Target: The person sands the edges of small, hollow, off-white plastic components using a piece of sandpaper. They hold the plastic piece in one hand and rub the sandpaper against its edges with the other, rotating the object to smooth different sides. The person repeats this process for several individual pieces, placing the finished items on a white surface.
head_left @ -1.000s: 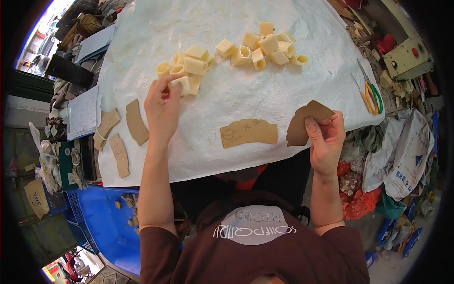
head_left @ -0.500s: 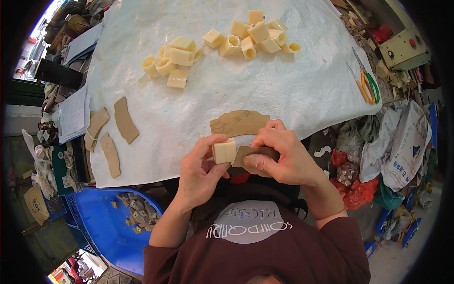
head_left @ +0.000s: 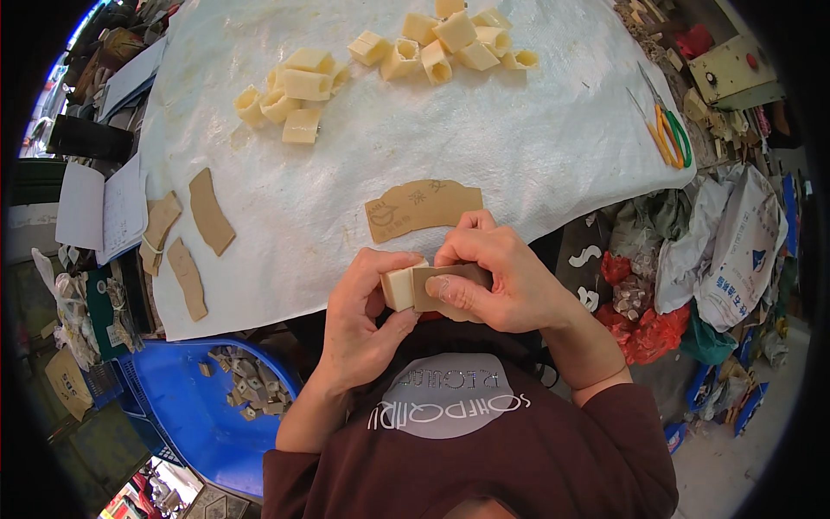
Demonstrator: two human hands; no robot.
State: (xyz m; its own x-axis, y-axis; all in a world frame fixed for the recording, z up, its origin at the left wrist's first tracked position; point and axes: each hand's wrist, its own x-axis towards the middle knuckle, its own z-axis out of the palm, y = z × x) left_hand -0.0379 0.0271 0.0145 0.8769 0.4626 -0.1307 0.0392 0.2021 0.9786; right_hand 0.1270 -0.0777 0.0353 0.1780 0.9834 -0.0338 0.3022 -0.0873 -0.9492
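Note:
Between the thumb and fingers of my left hand [head_left: 357, 303] is a small cream-coloured block [head_left: 399, 289]. My right hand [head_left: 510, 281] pinches a curved brown piece of sandpaper [head_left: 426, 291], its thumb pressed flat on the paper. The sandpaper's edge lies against the right side of the block. Just beyond my hands, a wider strip of sandpaper [head_left: 424, 212] with printed marks on its back rests on the white sheet [head_left: 294, 208]. My fingertips behind the block are partly hidden.
Several hollow cream blocks [head_left: 306, 84] lie in two clusters at the far side. More brown strips [head_left: 210, 212] and a notebook [head_left: 123, 203] are at left. Scissors [head_left: 666, 130] lie far right. A blue basin [head_left: 186, 415] holding small pieces stands lower left; bags [head_left: 735, 251] crowd the right.
The sandpaper has moved left against the block, and the block has turned slightly in my left hand. Things on the table appear shifted up and left as the view moved.

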